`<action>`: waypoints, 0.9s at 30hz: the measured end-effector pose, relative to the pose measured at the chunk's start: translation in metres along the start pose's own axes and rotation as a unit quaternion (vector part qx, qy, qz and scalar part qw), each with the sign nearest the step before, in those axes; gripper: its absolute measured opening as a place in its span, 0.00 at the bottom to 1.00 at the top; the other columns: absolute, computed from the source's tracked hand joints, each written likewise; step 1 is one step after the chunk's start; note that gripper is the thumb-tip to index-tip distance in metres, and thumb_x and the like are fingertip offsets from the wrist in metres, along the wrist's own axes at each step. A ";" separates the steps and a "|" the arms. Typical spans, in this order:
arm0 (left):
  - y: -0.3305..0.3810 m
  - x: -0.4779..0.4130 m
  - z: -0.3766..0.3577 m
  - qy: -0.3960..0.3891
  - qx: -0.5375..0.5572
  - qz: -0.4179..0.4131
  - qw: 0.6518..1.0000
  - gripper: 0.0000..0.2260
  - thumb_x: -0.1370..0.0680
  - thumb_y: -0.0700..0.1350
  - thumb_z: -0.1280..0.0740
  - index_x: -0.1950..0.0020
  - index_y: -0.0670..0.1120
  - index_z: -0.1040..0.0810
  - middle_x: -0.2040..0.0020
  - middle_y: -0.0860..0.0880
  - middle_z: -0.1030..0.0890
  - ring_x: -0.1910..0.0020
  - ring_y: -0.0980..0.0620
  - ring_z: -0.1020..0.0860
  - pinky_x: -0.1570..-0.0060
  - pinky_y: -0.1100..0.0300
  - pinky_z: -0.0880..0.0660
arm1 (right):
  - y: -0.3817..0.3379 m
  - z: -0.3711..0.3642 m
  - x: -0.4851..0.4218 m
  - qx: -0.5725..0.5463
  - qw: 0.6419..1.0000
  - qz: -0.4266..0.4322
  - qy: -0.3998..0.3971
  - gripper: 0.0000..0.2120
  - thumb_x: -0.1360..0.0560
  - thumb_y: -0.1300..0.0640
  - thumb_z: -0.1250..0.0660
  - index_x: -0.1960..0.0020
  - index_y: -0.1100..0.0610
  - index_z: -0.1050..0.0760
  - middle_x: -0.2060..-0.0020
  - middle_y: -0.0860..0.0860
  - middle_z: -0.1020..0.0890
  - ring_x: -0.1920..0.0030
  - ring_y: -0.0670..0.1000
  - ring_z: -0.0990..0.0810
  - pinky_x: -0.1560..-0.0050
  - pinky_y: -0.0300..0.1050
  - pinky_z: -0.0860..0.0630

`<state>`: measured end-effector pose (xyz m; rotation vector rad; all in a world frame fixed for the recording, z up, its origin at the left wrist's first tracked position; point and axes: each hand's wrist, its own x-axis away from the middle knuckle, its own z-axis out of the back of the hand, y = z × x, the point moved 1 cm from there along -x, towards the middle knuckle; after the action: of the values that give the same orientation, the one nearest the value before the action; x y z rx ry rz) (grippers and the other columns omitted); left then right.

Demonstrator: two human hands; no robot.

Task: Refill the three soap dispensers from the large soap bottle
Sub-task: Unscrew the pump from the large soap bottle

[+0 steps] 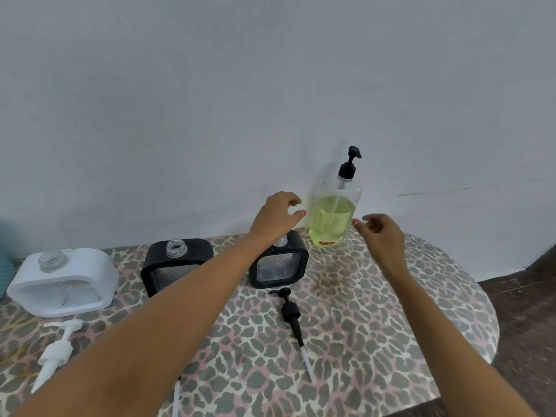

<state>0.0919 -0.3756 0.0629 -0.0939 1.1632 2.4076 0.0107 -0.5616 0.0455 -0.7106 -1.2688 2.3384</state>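
Note:
The large soap bottle (334, 212), clear with yellow-green liquid and a black pump on top, stands at the back of the table against the wall. My left hand (278, 216) hovers just left of it, fingers apart. My right hand (380, 233) is just right of it, fingers spread, holding nothing. Three dispensers stand uncapped in a row: a white dispenser (64, 281) at the left, a black dispenser (176, 263) in the middle, and a second black dispenser (279, 266) partly behind my left wrist.
A white pump (55, 350) lies in front of the white dispenser. A black pump (293, 317) with its tube lies in front of the right black dispenser. The leopard-print table (376, 326) curves off at the right, with dark floor (526, 311) beyond.

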 end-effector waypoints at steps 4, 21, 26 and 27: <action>0.010 -0.030 -0.011 -0.043 -0.005 0.009 0.999 0.19 0.26 0.45 0.32 0.37 0.41 0.29 0.39 0.43 0.25 0.40 0.47 0.27 0.43 0.58 0.31 | 0.006 0.001 -0.048 -0.030 0.999 0.010 -0.007 0.22 0.29 0.54 0.29 0.39 0.60 0.29 0.46 0.56 0.24 0.49 0.48 0.28 0.47 0.43 0.29; 0.012 -0.072 -0.054 -0.118 0.140 0.101 0.978 0.28 0.28 0.46 0.29 0.32 0.43 0.36 0.34 0.43 0.30 0.38 0.46 0.28 0.38 0.50 0.29 | 0.035 -0.030 -0.099 -0.130 0.957 -0.033 -0.258 0.27 0.32 0.65 0.28 0.36 0.61 0.34 0.45 0.52 0.23 0.44 0.50 0.23 0.50 0.38 0.25; 0.025 -0.060 -0.054 -0.088 0.153 0.075 0.981 0.25 0.31 0.41 0.27 0.36 0.39 0.31 0.38 0.42 0.27 0.40 0.45 0.26 0.40 0.51 0.28 | 0.034 -0.020 -0.086 -0.125 0.966 -0.010 -0.226 0.29 0.35 0.66 0.26 0.37 0.62 0.32 0.45 0.56 0.20 0.47 0.51 0.20 0.52 0.36 0.21; 0.028 -0.057 -0.052 -0.087 0.160 0.069 0.981 0.24 0.31 0.40 0.27 0.37 0.39 0.30 0.38 0.42 0.26 0.40 0.45 0.25 0.40 0.51 0.27 | 0.030 -0.016 -0.081 -0.122 0.969 -0.003 -0.215 0.28 0.35 0.67 0.26 0.37 0.61 0.31 0.46 0.56 0.20 0.49 0.50 0.20 0.54 0.34 0.22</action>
<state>0.1231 -0.4514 0.0642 0.3018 1.4962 2.2537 0.0823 -0.6113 0.0325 -0.2667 -1.7599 2.4376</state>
